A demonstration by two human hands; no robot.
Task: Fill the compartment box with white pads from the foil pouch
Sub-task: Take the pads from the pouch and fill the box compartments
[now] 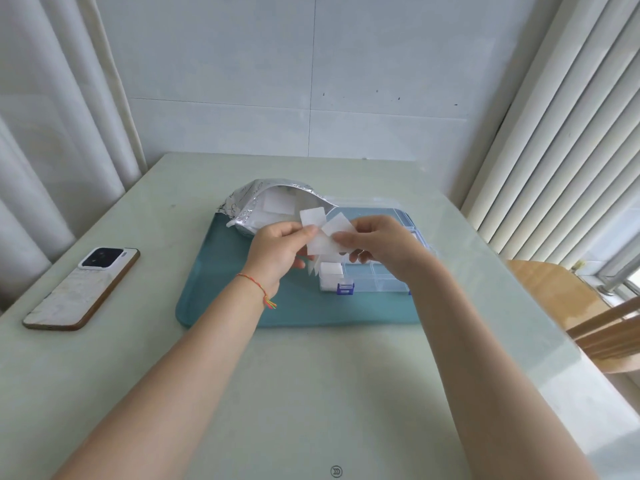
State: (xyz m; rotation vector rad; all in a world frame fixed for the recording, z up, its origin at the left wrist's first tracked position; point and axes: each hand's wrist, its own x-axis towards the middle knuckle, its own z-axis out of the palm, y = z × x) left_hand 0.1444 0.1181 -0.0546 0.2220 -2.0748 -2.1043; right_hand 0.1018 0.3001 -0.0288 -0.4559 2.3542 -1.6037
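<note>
A silver foil pouch [254,202] lies open at the back left of a teal mat [221,289], with white pads visible inside it. My left hand [277,251] and my right hand [384,247] meet above the mat and pinch a fanned bunch of white pads [323,237] between them. Just below the hands stands a clear compartment box [377,278] with blue latches. Its front left compartment holds a stack of white pads [330,273]; the compartments beside it look empty. My right hand hides part of the box.
A phone [83,289] lies face down on the pale table at the left. A wooden chair [568,299] stands at the right edge. Curtains hang on the left, blinds on the right.
</note>
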